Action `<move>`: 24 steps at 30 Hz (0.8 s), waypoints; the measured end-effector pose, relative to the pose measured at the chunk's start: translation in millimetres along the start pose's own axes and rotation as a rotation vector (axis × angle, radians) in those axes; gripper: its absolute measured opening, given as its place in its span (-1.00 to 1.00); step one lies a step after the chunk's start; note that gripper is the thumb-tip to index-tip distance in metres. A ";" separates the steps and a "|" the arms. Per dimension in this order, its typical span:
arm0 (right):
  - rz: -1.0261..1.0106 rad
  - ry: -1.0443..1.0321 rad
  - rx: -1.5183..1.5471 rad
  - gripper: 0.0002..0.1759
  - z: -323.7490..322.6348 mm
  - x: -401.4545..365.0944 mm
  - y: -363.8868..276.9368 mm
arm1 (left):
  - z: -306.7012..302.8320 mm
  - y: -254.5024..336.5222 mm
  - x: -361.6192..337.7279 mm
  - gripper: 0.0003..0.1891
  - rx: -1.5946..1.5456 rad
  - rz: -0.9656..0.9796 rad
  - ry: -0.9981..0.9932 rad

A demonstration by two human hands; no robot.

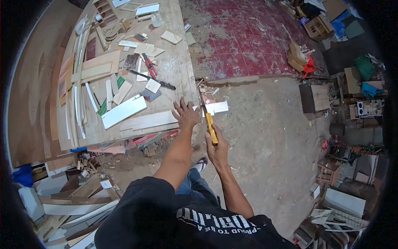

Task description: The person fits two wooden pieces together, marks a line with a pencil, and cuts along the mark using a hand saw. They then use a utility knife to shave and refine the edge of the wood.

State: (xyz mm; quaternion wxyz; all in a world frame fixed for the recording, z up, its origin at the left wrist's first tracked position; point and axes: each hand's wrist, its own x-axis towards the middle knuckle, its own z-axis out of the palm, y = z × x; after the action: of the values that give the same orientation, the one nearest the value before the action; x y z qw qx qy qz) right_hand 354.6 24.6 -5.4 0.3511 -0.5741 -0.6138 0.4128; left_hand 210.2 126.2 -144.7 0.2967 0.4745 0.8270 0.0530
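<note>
A pale wooden board [151, 120] lies along the near edge of the workbench, and its white end sticks out past the bench's right side. My left hand [188, 116] rests on this board with its fingers spread flat. Just to the right, my right hand [219, 148] is wrapped round the yellow handle of a handsaw [212, 129]. The saw's narrow blade points away from me and crosses the board beside the bench edge, close to my left fingers. A wider white board [124, 112] lies left of my left hand.
On the workbench [180, 45] are red-handled pliers [149, 66], a long dark tool [153, 79], a clear jar [156, 20] and many wood offcuts. Scrap wood [83, 203] is heaped at lower left. A wooden box [314, 98] stands on the floor at right.
</note>
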 end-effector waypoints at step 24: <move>0.092 -0.008 -0.037 -0.64 16.6 48.0 -22.0 | -3.7 -7.8 14.2 -0.38 -0.065 -0.007 -0.101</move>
State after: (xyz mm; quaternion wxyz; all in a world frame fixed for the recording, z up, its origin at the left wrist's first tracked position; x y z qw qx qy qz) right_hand 325.9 70.6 5.7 0.3185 -0.6066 -0.5955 0.4194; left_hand 197.1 134.3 -150.9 0.3536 0.4639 0.8104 0.0549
